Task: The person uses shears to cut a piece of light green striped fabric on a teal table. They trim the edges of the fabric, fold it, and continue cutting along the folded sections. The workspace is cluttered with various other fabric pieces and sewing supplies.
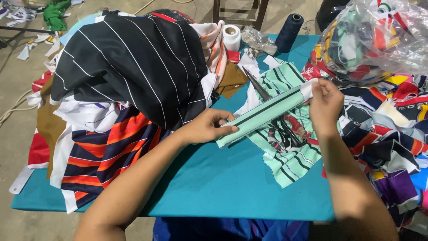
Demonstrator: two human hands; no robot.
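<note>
Mint-green striped fabric strip [267, 111] runs diagonally above the scissors [272, 114]. Left hand [207, 127] pinches its lower end, right hand [325, 105] its upper.

My scissors [276, 114] lie on the table [232, 183]; fabric pile [129, 67] at ten o'clock, thread cone [289, 31] at twelve, plastic bag [374, 35] at two.

The scissors [272, 117] are covered in the middle by the mint strip [267, 114], and their handles are partly lost among the striped pieces near the table's [223, 178] right edge. The plastic bag [374, 35] is cut off by the top and right edges. What is inside it cannot be told clearly. The stool [238, 13] is seen only by its legs.
</note>
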